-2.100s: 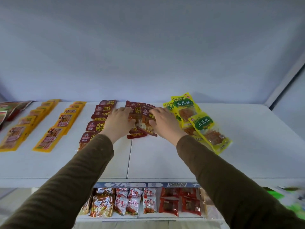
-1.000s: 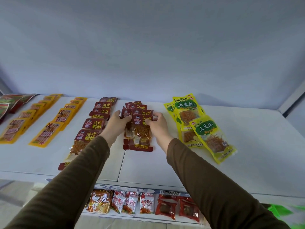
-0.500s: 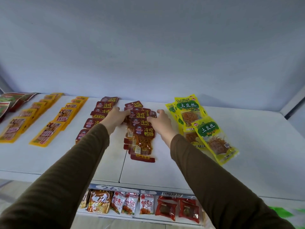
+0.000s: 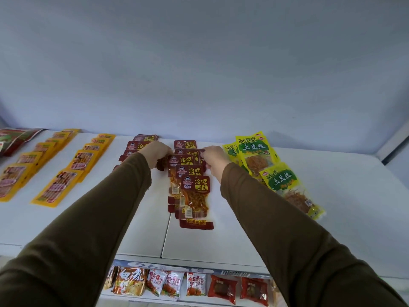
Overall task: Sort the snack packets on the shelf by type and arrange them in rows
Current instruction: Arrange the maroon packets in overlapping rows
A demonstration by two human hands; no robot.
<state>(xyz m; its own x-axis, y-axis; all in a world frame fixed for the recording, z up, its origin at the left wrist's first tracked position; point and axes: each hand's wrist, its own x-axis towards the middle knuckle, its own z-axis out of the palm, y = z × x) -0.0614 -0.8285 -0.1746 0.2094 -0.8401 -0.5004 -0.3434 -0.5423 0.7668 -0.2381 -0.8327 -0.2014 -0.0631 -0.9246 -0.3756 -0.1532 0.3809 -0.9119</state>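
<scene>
On the white shelf (image 4: 221, 240), the overlapping row of dark red foil snack packets (image 4: 194, 191) runs front to back. The left hand (image 4: 156, 155) and right hand (image 4: 213, 160) pinch packets at its far end, fingers curled. Best to slide each packet evenly backward, keeping edges parallel and clear of the yellow-green potato-strip packets (image 4: 281, 180) just right of the row.

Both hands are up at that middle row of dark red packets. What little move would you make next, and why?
Probably nudge the front red packet leftward into line. The middle red row overlaps like shingles, but its front packets drift right of those behind. Both the left hand and right hand grip the row's sides near the back, so they would need to slide forward first.
</scene>
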